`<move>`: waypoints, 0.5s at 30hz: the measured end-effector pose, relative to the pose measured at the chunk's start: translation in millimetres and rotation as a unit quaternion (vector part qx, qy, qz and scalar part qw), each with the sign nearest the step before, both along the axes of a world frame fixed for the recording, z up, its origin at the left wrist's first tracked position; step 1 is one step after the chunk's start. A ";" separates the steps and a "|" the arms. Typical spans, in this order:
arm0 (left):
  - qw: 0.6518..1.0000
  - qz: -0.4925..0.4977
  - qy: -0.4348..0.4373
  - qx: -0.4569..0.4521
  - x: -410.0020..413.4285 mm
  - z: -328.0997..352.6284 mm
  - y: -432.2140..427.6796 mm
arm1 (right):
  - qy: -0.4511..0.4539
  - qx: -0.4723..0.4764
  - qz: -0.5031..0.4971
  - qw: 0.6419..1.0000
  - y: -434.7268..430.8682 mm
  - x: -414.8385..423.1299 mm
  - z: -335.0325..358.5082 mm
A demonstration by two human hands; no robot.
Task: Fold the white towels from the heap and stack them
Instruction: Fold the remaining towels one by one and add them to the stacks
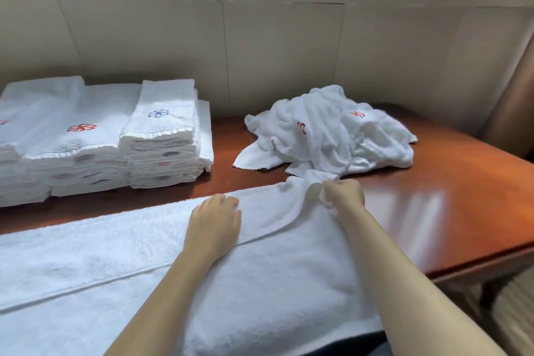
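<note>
Across the scene, reddish-brown polished wooden desk (433, 199), bare and glossy at right. Spread flat over its near side, large white terry towel (115, 254), not yet folded, its far right corner lifted and rumpled. At far left, stacks of folded white towels (86, 139) with red and blue stitched emblems, several piles side by side: most of the job seemingly done. At far right, crumpled heap of white towels (326, 136), only a few pieces at a guess, waiting to be folded. Left hand (215, 222) palm down on the spread towel near its far edge, fingers loosely bent, pressing the cloth, gripping nothing. Right hand (344, 192) closed round the bunched far right corner of the same towel, just beside the heap's near edge.
</note>
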State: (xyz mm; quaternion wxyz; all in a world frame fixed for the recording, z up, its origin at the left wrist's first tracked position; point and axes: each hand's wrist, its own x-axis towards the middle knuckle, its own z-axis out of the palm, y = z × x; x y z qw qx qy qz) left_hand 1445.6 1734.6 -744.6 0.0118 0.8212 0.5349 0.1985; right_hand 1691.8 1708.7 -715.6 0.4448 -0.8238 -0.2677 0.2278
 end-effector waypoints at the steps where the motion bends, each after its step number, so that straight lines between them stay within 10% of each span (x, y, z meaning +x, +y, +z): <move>1: 1.000 -0.001 -0.005 -0.001 -0.4 -0.3 0.2 | 0.005 0.021 -0.013 1.000 1.2 0.2 1.9; 6: 1.000 0.000 -0.006 -0.003 -0.6 -1.7 0.8 | 0.107 0.231 -0.168 0.952 -1.0 17.9 28.7; 15: 0.999 -0.011 -0.020 -0.031 -4.0 1.4 0.8 | 0.200 0.151 -0.100 0.963 -22.4 36.4 13.8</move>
